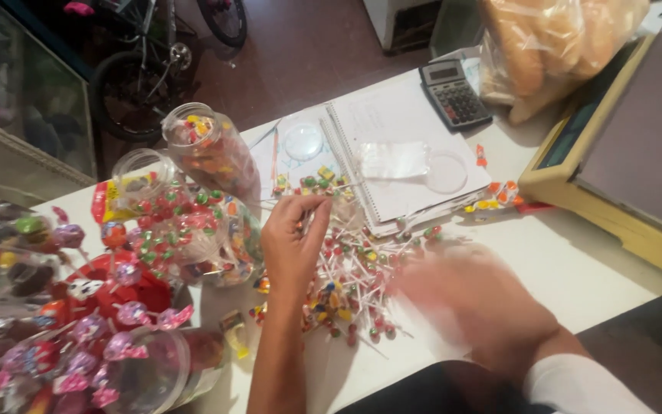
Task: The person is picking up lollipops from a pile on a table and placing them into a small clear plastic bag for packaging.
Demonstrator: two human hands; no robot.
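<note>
Nearest you, your right hand (478, 307) sweeps low over the white table (576, 261), so blurred that you cannot tell how its fingers lie; a white sleeve (576, 387) covers that wrist. Your left hand (294, 238) stands just beside it, bare-armed, its fingertips pressed together in a pinch on thin white sticks at the top of the lollipop pile (350, 284). That pile spreads loose on the table between your two hands: small round sweets in red, green and yellow glossy wrappers, too many and too tangled to count.

To your left a red stand (128, 287) bristles with larger lollipops in crinkled pink and purple foil. Past it, two clear plastic jars: a wide one (193, 230) packed with the small lollipops, and a tall one (212, 149) tilted behind it, holding mixed candy. An open clear tub (141, 170) stands beside them.

Further on lies one spiral notebook (400, 146), open, with two round transparent lids (446, 172) and a small clear bag (392, 159) on the paper. One grey calculator (453, 93) sits beyond it. At the far right, a plastic bag of long bread rolls (553, 46) leans by a flat scale (630, 146). A bicycle (155, 61) stands on the reddish floor.
</note>
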